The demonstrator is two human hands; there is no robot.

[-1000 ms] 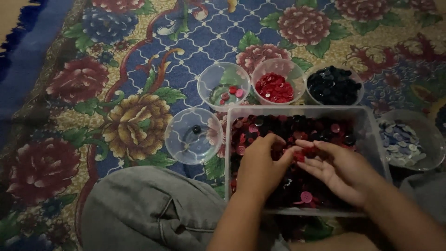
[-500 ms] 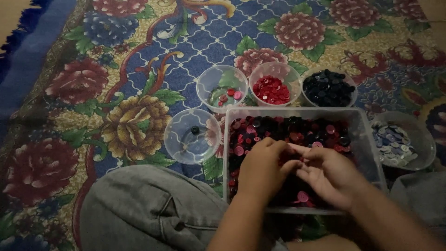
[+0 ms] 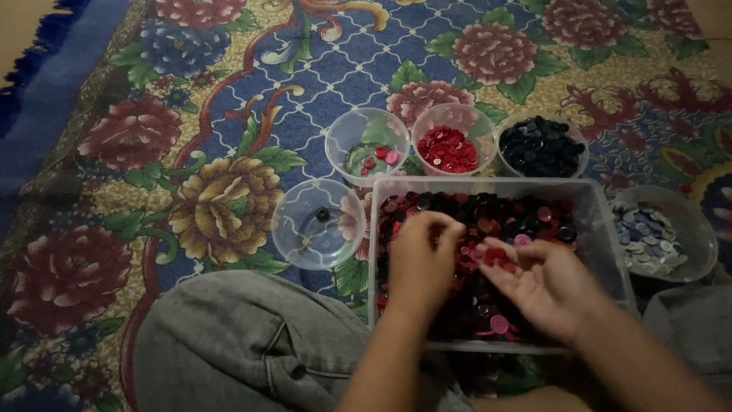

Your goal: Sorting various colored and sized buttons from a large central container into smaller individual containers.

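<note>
Buttons (image 3: 488,221): mixed red, pink and dark, heaped in a clear rectangular bin (image 3: 602,221) on the rug, directly in front of the person's knees.

Step in hand, as judged: picking through the heap by colour, with a few red buttons already gathered. A next move would call for a clean pinch on one button and a short carry over the bin's far wall to a matching bowl.

Left hand (image 3: 422,255): palm down over the middle of the bin, fingers curled and drawn together, tips down among the buttons. It looks like a pinch on a button, but the light is dim and the piece itself cannot be made out.

Right hand (image 3: 545,278): palm up, loosely cupped, fingers half spread; a few red buttons (image 3: 496,255) rest on the fingertips, just beside the left hand.

Bowls, clear and round, ranged beyond the bin:
- red-button bowl (image 3: 450,146), well filled
- dark-button bowl (image 3: 543,145), well filled
- pink bowl (image 3: 366,149), few pieces
- near-empty bowl (image 3: 319,223), left of the bin, one dark button
- pale-button bowl (image 3: 662,229), right of the bin

Surroundings: flowered rug (image 3: 191,152); grey trouser knee (image 3: 244,343) at lower left, touching the bin's near corner.
</note>
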